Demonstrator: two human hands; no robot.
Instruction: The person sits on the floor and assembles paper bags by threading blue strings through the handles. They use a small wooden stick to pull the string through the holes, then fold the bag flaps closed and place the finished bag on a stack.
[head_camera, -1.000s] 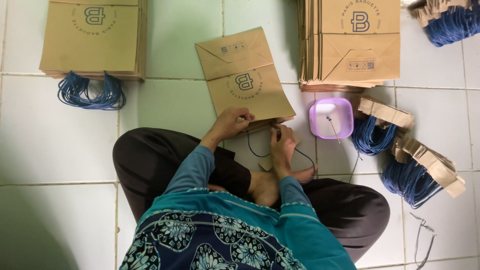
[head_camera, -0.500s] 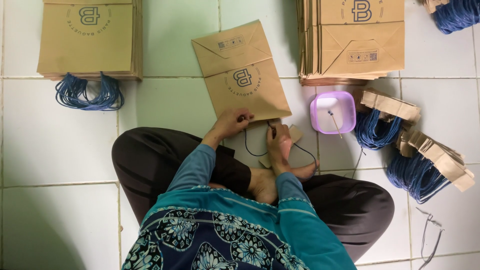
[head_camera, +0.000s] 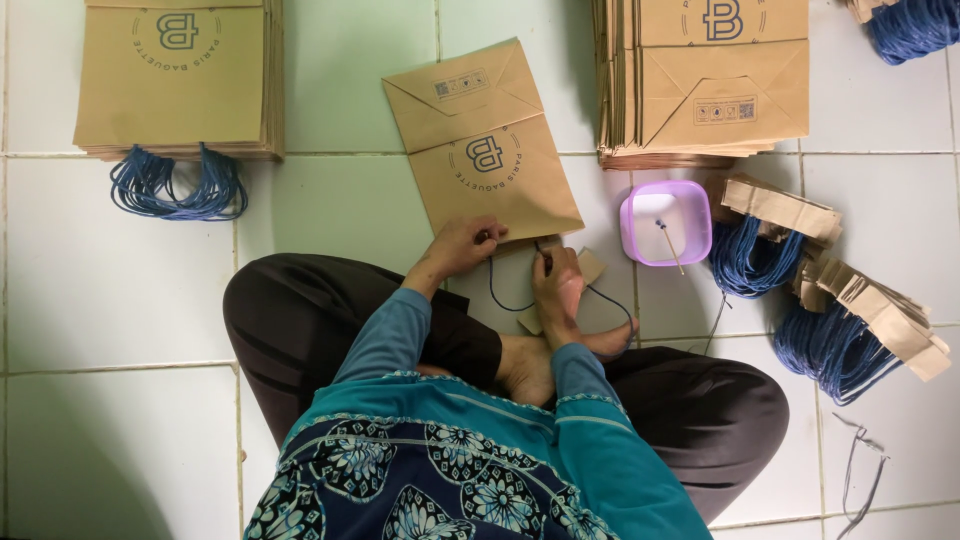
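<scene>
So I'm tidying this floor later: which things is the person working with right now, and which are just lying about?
In hand:
- flat bag, its near edge under the left hand and right hand
- blue cord looped between them
- card strip by the right hand

Lying about:
- left bag stack
- right bag stack
- purple tub
- cord bundles

We find a pale tiled floor (head_camera: 330, 210) carrying a single flat brown paper bag (head_camera: 482, 150), two stacks of such bags (head_camera: 178, 80) (head_camera: 715, 75), a small lilac tub (head_camera: 665, 222), and bundles of blue cord handles (head_camera: 175, 185) (head_camera: 840, 320) with card strips at right.
</scene>
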